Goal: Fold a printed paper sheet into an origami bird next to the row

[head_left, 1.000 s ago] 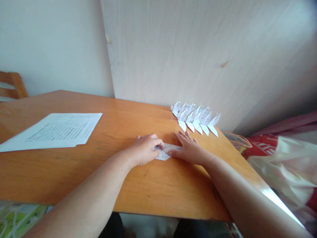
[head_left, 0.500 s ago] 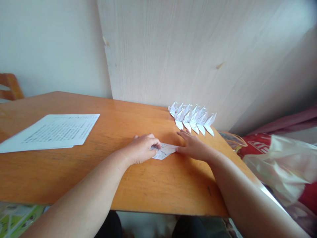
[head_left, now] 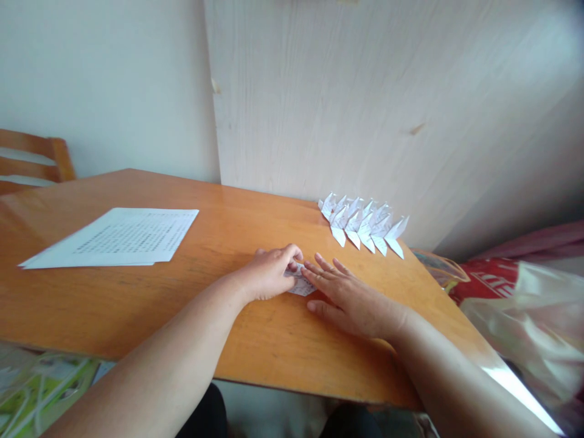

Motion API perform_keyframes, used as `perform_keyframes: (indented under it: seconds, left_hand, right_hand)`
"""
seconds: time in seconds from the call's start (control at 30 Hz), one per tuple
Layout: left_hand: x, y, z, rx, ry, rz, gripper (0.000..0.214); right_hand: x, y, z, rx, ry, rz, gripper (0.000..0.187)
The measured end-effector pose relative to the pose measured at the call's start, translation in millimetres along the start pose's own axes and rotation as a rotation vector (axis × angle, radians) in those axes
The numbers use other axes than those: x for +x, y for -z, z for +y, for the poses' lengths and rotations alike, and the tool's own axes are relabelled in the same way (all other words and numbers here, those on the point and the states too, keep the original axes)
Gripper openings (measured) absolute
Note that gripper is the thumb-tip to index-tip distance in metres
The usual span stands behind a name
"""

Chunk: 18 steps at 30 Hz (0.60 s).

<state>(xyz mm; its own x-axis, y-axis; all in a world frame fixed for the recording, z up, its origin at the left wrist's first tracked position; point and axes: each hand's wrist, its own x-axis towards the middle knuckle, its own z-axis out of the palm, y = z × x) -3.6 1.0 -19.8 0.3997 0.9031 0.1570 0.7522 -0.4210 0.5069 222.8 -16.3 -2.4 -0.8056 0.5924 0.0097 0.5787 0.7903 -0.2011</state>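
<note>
A small folded sheet of printed paper (head_left: 302, 286) lies on the wooden table (head_left: 255, 340) between my hands. My left hand (head_left: 274, 272) grips its left end, fingers curled and the thumb at the near edge. Flat over the paper's right part rests my right hand (head_left: 344, 293), fingers stretched out and thumb spread, hiding that end. Beyond my hands, near the far right edge, stand several folded white paper pieces (head_left: 365, 225) with pointed tips, in two close rows.
A stack of printed sheets (head_left: 132, 237) lies on the table's left side. A pale wooden panel (head_left: 310, 103) rises behind the table. Off the right edge are a red bag (head_left: 486, 280) and a cream-coloured cloth or bag (head_left: 515, 328). A chair (head_left: 59, 158) stands far left.
My right hand has moved left and nearer, from the paper's right tip to lying flat over it. My left hand keeps its grip. The whole view has shifted slightly.
</note>
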Motion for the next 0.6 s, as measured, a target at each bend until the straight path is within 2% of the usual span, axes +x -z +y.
perform_keyframes:
  seconds: [0.23,0.6]
  left_hand:
    - [-1,0.3,0,-0.004,0.003,0.006,0.036]
    - [-2,2.3,-4,-0.068,0.017,-0.013,0.029]
  right_hand:
    - [1,-5,-1,-0.036,-0.027,-0.039,0.076]
    - [4,-7,-17,-0.145,-0.047,0.029,0.089]
